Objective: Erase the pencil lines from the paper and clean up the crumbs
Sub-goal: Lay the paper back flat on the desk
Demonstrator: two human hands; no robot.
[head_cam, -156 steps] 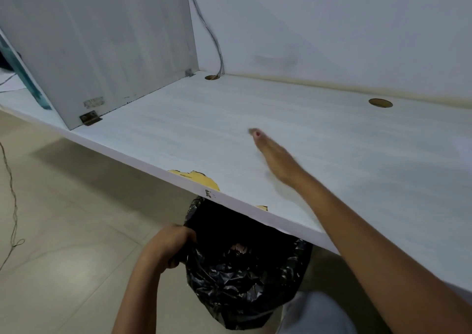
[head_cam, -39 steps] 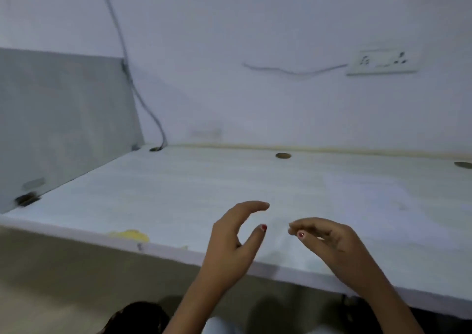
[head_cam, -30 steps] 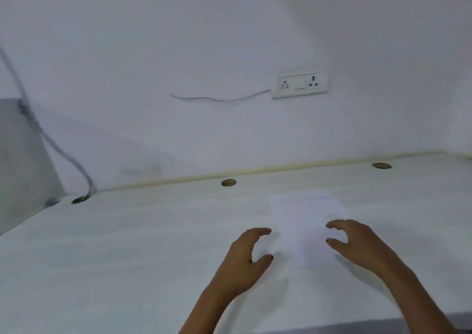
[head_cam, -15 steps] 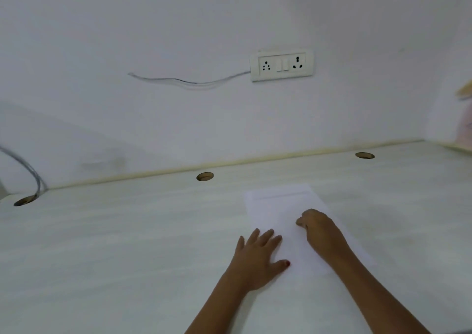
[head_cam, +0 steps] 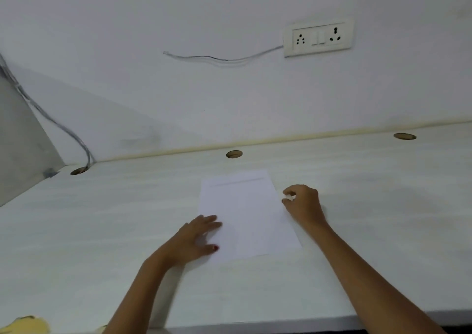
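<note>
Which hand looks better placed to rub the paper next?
Probably the right hand: curled at the paper's right edge, seemingly pinching something small and white, perhaps an eraser. The left hand lies flat on the lower left corner, steadying the sheet.

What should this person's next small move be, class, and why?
Probably a check of the sheet's right edge for leftover crumbs. The left hand lies flat on the paper, pinning its left edge to the desk. The right hand is curled at the right edge, fingertips pinched, perhaps on something small and pale. Only faint lines show near the top; whether any crumbs are left cannot be made out.
</note>
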